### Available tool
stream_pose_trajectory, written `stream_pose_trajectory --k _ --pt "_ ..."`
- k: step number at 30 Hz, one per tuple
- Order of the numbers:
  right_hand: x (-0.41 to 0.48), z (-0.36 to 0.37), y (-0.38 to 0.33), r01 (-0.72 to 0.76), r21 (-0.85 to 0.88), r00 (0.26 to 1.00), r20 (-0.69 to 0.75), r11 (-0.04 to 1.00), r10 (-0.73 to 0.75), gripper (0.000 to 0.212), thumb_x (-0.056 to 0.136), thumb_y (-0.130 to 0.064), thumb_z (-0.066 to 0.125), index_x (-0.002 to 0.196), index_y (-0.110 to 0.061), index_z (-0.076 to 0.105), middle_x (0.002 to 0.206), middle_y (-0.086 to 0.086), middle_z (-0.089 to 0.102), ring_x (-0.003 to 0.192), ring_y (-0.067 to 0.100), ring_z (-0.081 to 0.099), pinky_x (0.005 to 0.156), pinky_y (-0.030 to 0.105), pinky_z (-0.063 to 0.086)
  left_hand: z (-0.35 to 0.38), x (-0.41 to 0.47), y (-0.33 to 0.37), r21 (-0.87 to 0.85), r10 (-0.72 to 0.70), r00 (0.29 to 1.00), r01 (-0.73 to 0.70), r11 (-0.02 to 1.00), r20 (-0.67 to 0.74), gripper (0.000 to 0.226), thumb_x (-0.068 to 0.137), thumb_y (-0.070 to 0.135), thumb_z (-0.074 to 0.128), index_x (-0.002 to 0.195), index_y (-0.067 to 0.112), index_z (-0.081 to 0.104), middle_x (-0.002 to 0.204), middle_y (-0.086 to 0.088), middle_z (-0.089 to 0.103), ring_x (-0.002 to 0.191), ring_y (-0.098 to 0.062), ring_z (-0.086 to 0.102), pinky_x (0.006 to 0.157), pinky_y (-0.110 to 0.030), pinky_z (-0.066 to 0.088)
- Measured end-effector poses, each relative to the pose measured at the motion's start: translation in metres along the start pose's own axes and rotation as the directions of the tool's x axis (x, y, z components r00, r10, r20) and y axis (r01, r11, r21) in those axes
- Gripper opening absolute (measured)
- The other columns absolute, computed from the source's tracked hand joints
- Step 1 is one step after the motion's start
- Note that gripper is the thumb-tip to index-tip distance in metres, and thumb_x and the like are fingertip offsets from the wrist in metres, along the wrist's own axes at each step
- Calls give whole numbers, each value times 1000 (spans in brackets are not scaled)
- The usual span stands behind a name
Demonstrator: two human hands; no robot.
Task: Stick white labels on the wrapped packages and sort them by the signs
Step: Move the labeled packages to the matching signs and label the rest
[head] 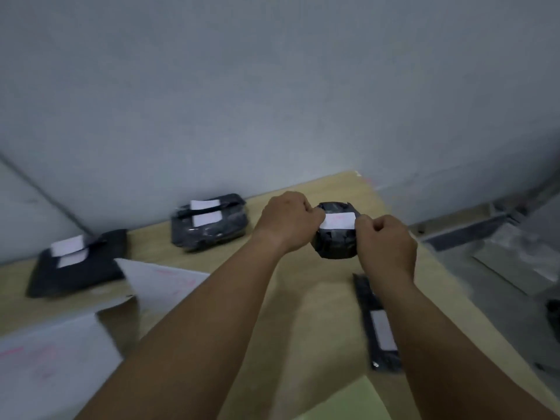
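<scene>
Head view, blurry. My left hand point(288, 221) and right hand point(388, 244) are both at the round black package point(335, 242), which is toward the far right of the desk point(303, 298), close to the wall point(272, 86). Can't tell for sure if it rests on the desk or is lifted a bit.

A white label point(338, 221) lies across its top. My left fingers point(315, 215) are curled and pinch the label's left end, and my right fingers point(363, 222) are curled and pinch its right end. My hands cover both sides of the package, and only the middle and the label show.

Around it:
- Flat black package stack point(209, 228) is left of my left hand, against the wall, with two white labels on it.
- Another black stack point(75, 268) is at the far left, also with white labels.
- Long thin black package point(377, 322) lies near right, partly under my right forearm, with a white label on it.
- White paper sheets point(163, 283) with faint pink marks lie left and near left. I can't read the writing.
- Pale green sheet point(348, 401) is at the near edge between my forearms.
- Grey floor point(500, 268) is off the desk's right side, with blurred stuff on it that I can't identify.
</scene>
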State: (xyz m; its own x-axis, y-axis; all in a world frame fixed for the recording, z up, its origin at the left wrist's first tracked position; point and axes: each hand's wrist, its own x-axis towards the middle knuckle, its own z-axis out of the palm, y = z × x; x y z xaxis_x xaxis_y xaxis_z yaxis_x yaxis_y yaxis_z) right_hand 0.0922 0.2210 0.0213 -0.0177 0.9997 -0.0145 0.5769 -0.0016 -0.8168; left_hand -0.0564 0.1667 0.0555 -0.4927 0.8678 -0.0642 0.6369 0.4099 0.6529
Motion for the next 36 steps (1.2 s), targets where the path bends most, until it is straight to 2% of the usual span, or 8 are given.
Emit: stream_pose_trajectory --k 6,10,16,20,24,27,31,36 --pt "-27 80 -73 128 71 977 160 989 -138 30 78 -45 48 64 -18 50 66 -2 55 59 15 49 48 27 30 -94 -10 -66 69 -107 982 119 990 -153 33 88 31 54 78 2 66 79 -8 68 76 -22 62 60 -29 46" --pt "-39 126 -109 216 62 942 248 974 -225 30 77 -45 47 64 -18 53 66 -4 56 62 12 50 48 26 29 -136 -9 -110 77 -195 971 207 975 -135 25 88 26 54 83 7 69 87 -4 69 82 -22 64 67 -30 50" --pt "-42 170 -129 258 8 890 387 966 -241 30 78 -42 51 64 -16 59 64 -4 61 62 12 54 47 25 32 -158 4 -160 97 -261 964 265 959 -48 25 94 18 51 96 4 72 94 -8 71 88 -22 66 73 -31 53" --pt "-37 186 -133 272 -46 859 462 961 -221 31 79 -32 54 53 -16 55 47 -9 56 50 13 51 42 23 30 -160 14 -180 98 -268 963 268 958 -13 23 94 14 52 102 5 72 101 -6 69 89 -19 63 65 -25 49" --pt "-34 198 -127 256 -61 798 576 965 -176 28 82 -24 57 65 -6 68 62 9 67 59 23 59 51 24 39 -158 20 -196 101 -305 951 300 949 45 21 92 13 57 99 2 73 100 -10 71 87 -20 64 72 -29 52" --pt "-34 208 -123 229 -76 751 648 970 -127 28 84 -19 58 69 3 67 71 17 69 62 26 58 56 28 37 -155 22 -206 131 -340 935 326 936 99 17 89 14 63 93 1 73 96 -13 71 85 -22 64 76 -32 53" --pt "-35 219 -122 138 -88 663 748 986 -26 19 83 -9 57 68 0 66 63 14 65 45 14 50 39 17 30 -153 24 -221 142 -398 907 379 914 138 24 89 16 64 100 -4 71 99 -16 71 86 -24 64 80 -34 53" --pt "-37 231 -123 57 -112 625 779 992 52 18 85 -5 56 83 6 70 66 14 65 46 15 51 38 16 31 -152 29 -231 140 -421 897 403 904 137 23 91 18 64 102 -2 71 99 -15 71 96 -28 66 85 -37 53"
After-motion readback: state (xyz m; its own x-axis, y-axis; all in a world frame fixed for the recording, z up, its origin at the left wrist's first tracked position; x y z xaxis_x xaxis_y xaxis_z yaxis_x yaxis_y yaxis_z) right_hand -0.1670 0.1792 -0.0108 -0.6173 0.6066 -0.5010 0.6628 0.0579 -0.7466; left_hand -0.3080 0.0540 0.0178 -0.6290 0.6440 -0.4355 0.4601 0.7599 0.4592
